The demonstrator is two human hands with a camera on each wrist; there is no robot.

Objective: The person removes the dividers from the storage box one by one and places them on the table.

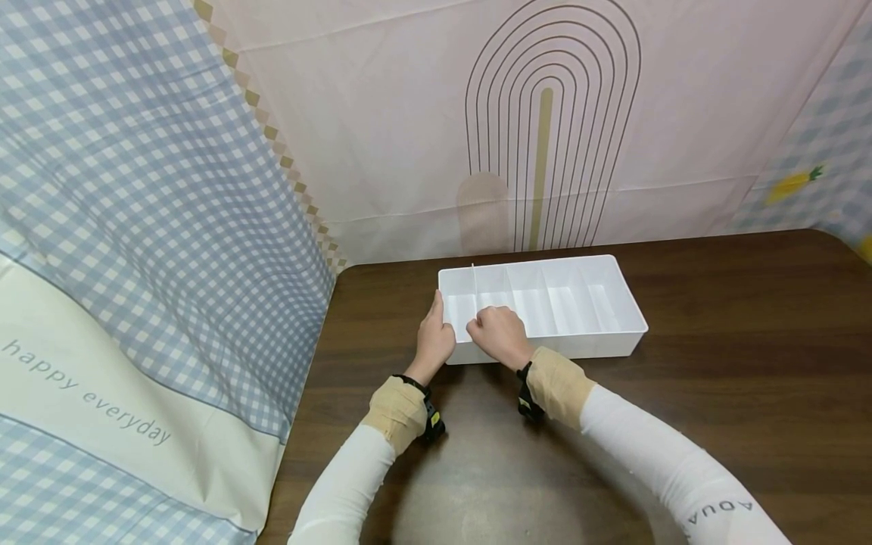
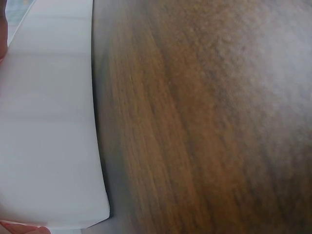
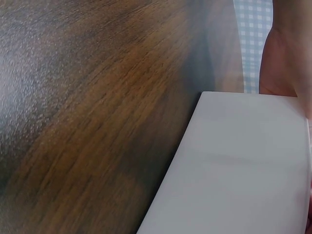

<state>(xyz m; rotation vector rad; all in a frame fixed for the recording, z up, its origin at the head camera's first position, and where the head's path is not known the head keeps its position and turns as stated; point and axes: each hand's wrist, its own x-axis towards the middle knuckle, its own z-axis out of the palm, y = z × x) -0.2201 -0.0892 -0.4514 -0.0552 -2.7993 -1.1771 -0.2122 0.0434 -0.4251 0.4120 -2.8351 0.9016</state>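
Observation:
A white divided box [image 1: 586, 346] lies lengthwise on the table, with several compartments in a row. At its left end my left hand [image 1: 434, 342] grips the near corner, one finger stretched along the end wall and the thumb at the front rim. My right hand [image 1: 502, 333], fingers curled, is over the front rim at the leftmost divider [image 1: 474, 291] and seems to pinch its near end; the fingertips are hidden. That divider's far end pokes slightly above the back rim. Both wrist views show mostly the box's front wall [image 2: 48, 146], with part of the left hand [image 3: 285, 63] at the corner.
The dark wooden table [image 1: 736, 363] extends to the right of the box and in front of it. Behind stands a pale patterned cloth [image 1: 395, 136], and a blue checked cloth [image 1: 170, 189] hangs along the left edge.

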